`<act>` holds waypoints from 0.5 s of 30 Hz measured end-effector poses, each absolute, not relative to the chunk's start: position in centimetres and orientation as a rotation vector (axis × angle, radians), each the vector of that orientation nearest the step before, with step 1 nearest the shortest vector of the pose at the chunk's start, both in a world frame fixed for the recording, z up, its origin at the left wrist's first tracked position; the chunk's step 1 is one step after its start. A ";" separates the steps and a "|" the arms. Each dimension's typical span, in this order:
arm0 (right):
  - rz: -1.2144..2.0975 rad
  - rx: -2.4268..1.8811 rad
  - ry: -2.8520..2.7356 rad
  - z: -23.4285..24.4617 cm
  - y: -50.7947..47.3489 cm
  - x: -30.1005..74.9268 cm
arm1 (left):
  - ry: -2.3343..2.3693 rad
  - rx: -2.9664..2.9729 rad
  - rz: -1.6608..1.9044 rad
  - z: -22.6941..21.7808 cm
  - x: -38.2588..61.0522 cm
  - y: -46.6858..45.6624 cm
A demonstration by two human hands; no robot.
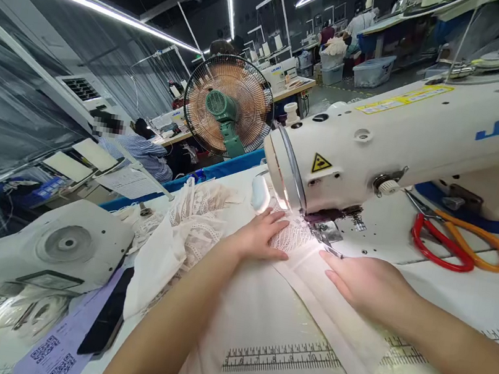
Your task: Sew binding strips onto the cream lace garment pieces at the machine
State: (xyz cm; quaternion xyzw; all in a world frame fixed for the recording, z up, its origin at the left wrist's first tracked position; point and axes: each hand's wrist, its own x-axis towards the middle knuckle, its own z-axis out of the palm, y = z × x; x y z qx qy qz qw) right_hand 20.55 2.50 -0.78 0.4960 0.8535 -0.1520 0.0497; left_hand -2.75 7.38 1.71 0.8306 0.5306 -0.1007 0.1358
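Observation:
My left hand [261, 236] lies flat, fingers stretched out, on cream lace fabric [291, 237] just left of the presser foot [323, 230] of a white Juki sewing machine [406, 142]. Its fingertips press the lace towards the needle. My right hand [369, 284] rests flat with fingers together on a plain cream fabric strip [331, 330] in front of the foot. More lace and cream cloth [186, 234] is bunched to the left on the table.
Scissors with red and orange handles [457, 243] lie on the table [473, 289] right of the needle. A black phone [108, 316] and printed paper [60, 352] lie at the left. A fan [228, 106] stands behind; other workers sit farther back.

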 end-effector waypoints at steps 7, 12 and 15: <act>-0.517 1.511 2.689 -1.9 2.6 21.2 | 1.578 2.414 -0.321 2.1 -2.8 8.1; -0.528 1.523 2.744 -2.3 2.7 21.4 | 1.611 2.447 -0.340 2.6 -2.8 8.6; -0.477 1.493 2.879 -2.7 2.3 22.2 | 1.678 2.561 -0.280 3.0 -1.8 7.4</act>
